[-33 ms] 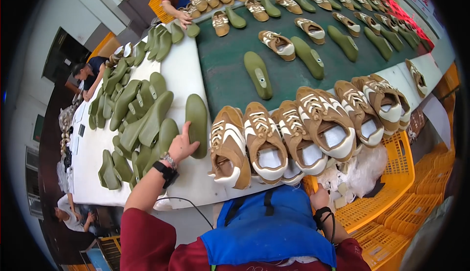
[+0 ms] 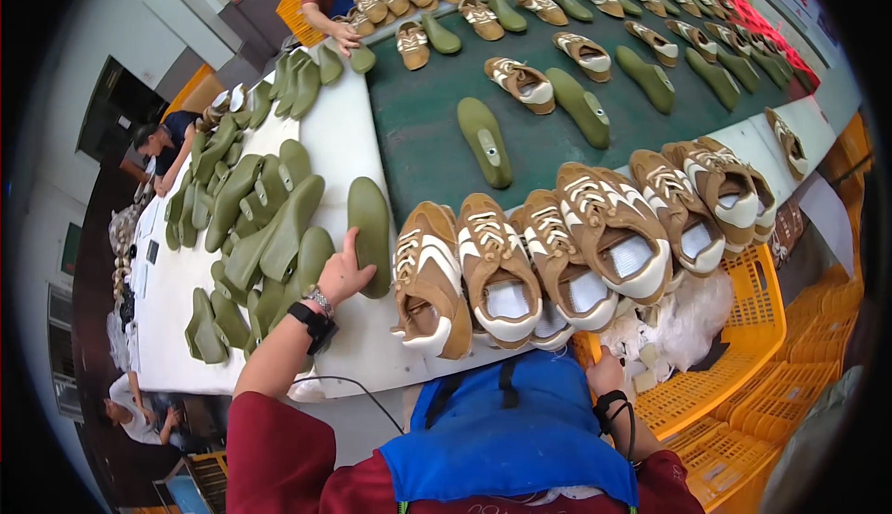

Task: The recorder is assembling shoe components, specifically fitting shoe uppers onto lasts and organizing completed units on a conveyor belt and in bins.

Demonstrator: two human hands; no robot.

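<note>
Olive-green, smooth foot-shaped last point(image 2: 371, 228) lies on white tabletop point(image 2: 336, 133), left hand point(image 2: 343, 278) touching it, index and thumb spread. Likely positioning; next move calls for closing fingers. Right hand point(image 2: 606, 373) at yellow plastic crate point(image 2: 711, 395), grip unclear.

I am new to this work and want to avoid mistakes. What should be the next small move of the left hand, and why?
Probably the left hand should close gently on the green shoe last beside it. Its index finger and thumb are spread and appear to touch the last, which lies apart from the heap of lasts.
</note>
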